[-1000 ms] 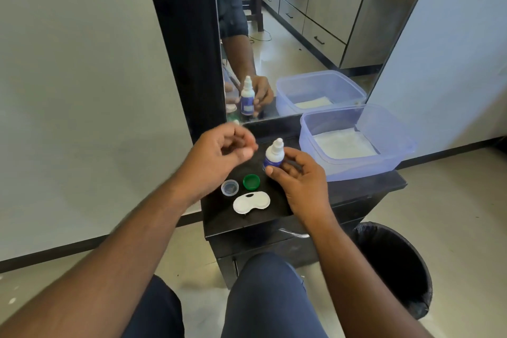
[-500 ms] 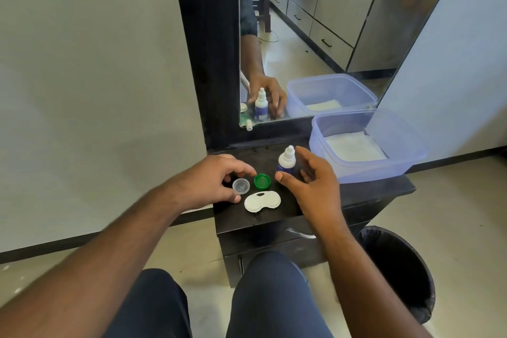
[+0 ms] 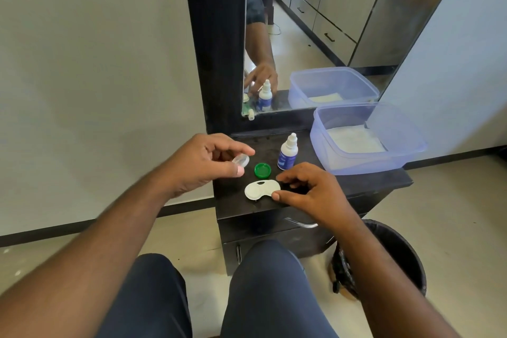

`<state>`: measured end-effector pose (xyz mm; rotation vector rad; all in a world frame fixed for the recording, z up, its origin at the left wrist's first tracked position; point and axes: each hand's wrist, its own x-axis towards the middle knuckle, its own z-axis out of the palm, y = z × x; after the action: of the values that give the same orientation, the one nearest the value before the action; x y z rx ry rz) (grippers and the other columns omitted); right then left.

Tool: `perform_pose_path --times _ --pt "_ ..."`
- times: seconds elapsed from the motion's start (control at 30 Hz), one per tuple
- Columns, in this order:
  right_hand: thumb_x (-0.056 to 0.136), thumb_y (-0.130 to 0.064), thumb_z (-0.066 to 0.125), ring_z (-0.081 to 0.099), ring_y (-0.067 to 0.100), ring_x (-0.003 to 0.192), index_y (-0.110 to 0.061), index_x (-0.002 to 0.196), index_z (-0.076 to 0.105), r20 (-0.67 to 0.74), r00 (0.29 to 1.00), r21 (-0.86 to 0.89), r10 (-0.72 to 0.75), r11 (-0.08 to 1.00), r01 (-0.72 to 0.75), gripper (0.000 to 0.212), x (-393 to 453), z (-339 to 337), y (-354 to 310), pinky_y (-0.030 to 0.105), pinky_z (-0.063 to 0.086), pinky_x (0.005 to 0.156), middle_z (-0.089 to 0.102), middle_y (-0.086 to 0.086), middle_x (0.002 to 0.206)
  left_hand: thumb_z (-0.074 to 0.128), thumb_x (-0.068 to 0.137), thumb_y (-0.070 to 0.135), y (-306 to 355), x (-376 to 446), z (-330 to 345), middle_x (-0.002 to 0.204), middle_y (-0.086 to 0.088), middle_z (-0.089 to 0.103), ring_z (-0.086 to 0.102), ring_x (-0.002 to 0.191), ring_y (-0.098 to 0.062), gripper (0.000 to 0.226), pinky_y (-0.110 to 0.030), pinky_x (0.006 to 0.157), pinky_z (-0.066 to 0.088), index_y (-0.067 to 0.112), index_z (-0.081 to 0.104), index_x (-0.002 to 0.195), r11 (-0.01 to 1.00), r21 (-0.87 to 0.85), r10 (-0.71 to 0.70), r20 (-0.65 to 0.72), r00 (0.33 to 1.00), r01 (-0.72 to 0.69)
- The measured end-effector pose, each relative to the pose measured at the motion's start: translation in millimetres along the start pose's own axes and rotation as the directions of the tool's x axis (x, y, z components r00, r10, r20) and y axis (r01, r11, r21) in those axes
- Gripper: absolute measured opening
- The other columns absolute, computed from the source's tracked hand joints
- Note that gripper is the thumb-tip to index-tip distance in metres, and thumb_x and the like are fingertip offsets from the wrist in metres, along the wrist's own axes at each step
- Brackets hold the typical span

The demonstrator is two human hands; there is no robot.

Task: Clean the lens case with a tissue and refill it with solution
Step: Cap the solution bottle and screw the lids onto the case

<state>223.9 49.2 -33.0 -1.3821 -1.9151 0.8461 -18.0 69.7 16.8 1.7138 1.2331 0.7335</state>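
Observation:
The white lens case (image 3: pixel 260 189) lies flat on the dark cabinet top (image 3: pixel 356 181). My right hand (image 3: pixel 310 195) pinches its right end between thumb and forefinger. A clear round cap (image 3: pixel 241 160) is lifted off the top, pinched tilted in my left hand (image 3: pixel 203 164). A green cap (image 3: pixel 262 170) lies open side up behind the case. The solution bottle (image 3: pixel 288 151), white with a blue label, stands upright behind the green cap, with no hand on it.
A clear blue plastic tub (image 3: pixel 397 151) with white tissue (image 3: pixel 354 141) in it sits at the cabinet's right end. A mirror (image 3: pixel 315 35) stands behind. A black bin (image 3: pixel 389 258) stands on the floor to the right. My knees are just below the cabinet's drawer.
My left hand picked the clear cap up off the cabinet top. My right hand let go of the bottle and moved down to the lens case.

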Motion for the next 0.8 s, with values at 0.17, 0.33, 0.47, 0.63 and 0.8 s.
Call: perform_pose_path --times 0.17,0.33,0.47,0.63,0.8 --pt "0.072 -0.035 0.077 0.056 -0.002 0.098 -0.026 0.117 0.064 0.051 0.999 -0.04 -0.015 0.999 0.017 0.047 1 -1 -3 0.007 0.047 0.077 0.058 -0.02 0.104 0.08 0.072 0.015 -7 -18 20 0.084 0.0 0.07 0.065 0.08 -0.02 0.019 -0.03 0.072 0.056 0.022 0.071 0.087 0.999 -0.043 0.013 -0.092 0.996 -0.017" --pt "0.073 -0.036 0.077 0.052 -0.001 0.101 -0.026 0.122 0.061 0.072 0.997 -0.103 -0.027 0.994 0.035 0.052 1 1 -5 0.006 0.043 0.077 0.055 -0.018 0.11 0.081 0.071 0.023 -12 -25 38 0.087 0.005 0.072 0.066 0.081 -0.015 0.018 -0.027 0.071 0.058 0.021 0.069 0.084 0.996 -0.021 0.075 -0.291 0.954 -0.085" --pt "0.074 -0.034 0.077 0.052 0.004 0.104 -0.025 0.122 0.062 0.078 0.997 -0.12 -0.026 0.992 0.035 0.051 1 1 -5 0.011 0.044 0.082 0.058 -0.013 0.113 0.081 0.071 0.024 -16 -31 52 0.098 0.013 0.072 0.067 0.094 -0.007 0.017 -0.021 0.079 0.055 0.025 0.068 0.082 0.989 0.057 0.148 -0.344 0.927 -0.137" --pt "0.076 -0.029 0.076 0.052 0.003 0.105 -0.024 0.118 0.064 0.087 0.995 -0.134 -0.039 0.99 0.05 0.044 2 2 -5 0.015 0.044 0.087 0.062 -0.01 0.114 0.082 0.07 0.025 -25 -31 60 0.099 0.01 0.072 0.065 0.095 -0.011 0.021 -0.03 0.079 0.055 0.027 0.07 0.087 0.979 0.154 0.18 -0.356 0.917 -0.133" --pt "0.077 -0.027 0.075 0.052 0.002 0.103 -0.025 0.114 0.067 0.068 0.997 -0.143 -0.023 0.989 0.032 0.037 4 3 -4 0.018 0.044 0.088 0.064 -0.011 0.112 0.082 0.071 0.022 -25 -32 63 0.101 0.007 0.073 0.065 0.094 -0.009 0.031 -0.029 0.081 0.055 0.022 0.075 0.101 0.964 0.229 0.212 -0.345 0.914 -0.137"
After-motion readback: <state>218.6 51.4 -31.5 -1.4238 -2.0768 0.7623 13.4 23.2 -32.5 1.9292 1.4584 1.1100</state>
